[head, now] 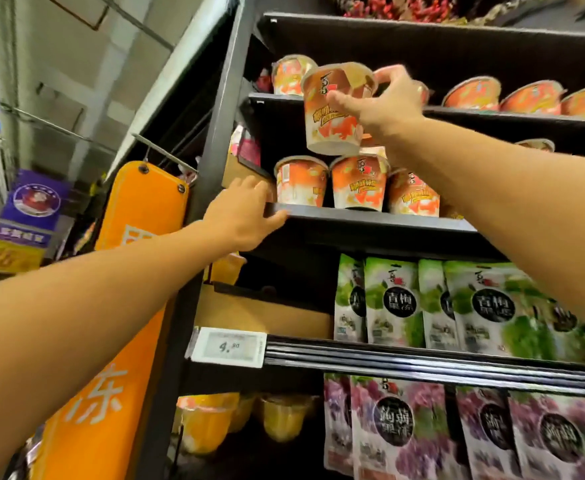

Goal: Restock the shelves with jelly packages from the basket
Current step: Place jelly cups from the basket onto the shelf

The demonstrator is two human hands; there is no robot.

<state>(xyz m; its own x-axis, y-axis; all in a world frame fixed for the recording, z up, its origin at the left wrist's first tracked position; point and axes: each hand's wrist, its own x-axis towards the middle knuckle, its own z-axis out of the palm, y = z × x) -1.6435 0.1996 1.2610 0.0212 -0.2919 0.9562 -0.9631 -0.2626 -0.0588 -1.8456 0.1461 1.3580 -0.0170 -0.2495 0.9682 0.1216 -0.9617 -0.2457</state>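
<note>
Jelly cup [336, 112]: upper centre, tilted, gripped by right hand [391, 98].
Left hand [244, 213]: fingers apart, resting on shelf edge [370, 218].
Advice: turn cup upright before setting it down.

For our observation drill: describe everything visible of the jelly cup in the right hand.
The jelly cup is a tapered tub, wider at the rim, printed orange-red and white, with a brownish top. It is tilted above a row of like cups; only the right hand grips it, near the rim.
</note>
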